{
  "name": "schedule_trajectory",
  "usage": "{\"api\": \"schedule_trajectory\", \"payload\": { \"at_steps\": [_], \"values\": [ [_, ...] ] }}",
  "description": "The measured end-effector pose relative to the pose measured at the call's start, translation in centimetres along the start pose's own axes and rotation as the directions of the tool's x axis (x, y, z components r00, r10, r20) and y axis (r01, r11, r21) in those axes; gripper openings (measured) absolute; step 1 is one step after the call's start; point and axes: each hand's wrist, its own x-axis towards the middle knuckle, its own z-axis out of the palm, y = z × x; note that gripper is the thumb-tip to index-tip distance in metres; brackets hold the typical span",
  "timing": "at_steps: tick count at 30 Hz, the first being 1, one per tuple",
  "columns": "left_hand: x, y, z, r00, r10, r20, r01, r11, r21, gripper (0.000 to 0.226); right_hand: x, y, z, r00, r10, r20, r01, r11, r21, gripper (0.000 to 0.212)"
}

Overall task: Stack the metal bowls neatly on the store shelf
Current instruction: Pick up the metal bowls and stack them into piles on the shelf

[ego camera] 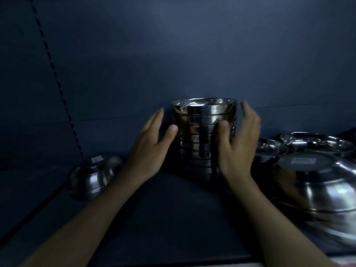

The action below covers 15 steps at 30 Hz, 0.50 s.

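A tall stack of several nested shiny metal bowls [202,132] stands upright on the dark shelf [169,209], near its back wall. My left hand [152,145] is at the stack's left side, fingers straight, thumb tip close to or touching the bowls. On the other side, my right hand [237,143] has its thumb against the front of the stack and its fingers reaching round the right side, relaxed. Neither hand clearly grips the stack.
An upturned metal bowl [92,176] lies at the left of the shelf. At the right sit a large upturned bowl [316,185] with a label, a smaller bowl [269,151] and wide shallow bowls [317,143]. A slotted upright [54,70] runs down the back wall.
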Motion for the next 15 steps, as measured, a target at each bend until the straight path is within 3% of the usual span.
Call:
{"api": "schedule_trajectory", "payload": {
  "at_steps": [4,8,11,15],
  "values": [
    [-3.3,-1.3,-4.2,0.99,0.075,0.121,-0.113,0.932,0.346,0.071,-0.2,-2.2,-0.1,0.975,-0.212,-0.071,0.209,0.977,-0.043,0.047],
    [-5.3,-5.1,-8.4,0.997,-0.041,0.066,0.012,0.918,0.397,0.07,-2.2,-4.8,0.4,0.909,-0.403,0.106,0.404,0.915,0.009,0.038],
    [-6.2,-8.5,-10.8,0.982,-0.168,-0.089,0.189,0.911,0.367,0.06,-4.1,-6.4,1.8,0.869,-0.369,0.331,0.372,0.927,0.057,0.034],
    [-7.8,-11.5,-11.2,0.936,-0.285,-0.207,0.328,0.919,0.217,0.044,-5.8,-8.6,5.0,0.816,-0.144,0.56,0.132,0.989,0.063,0.031]
  ]
}}
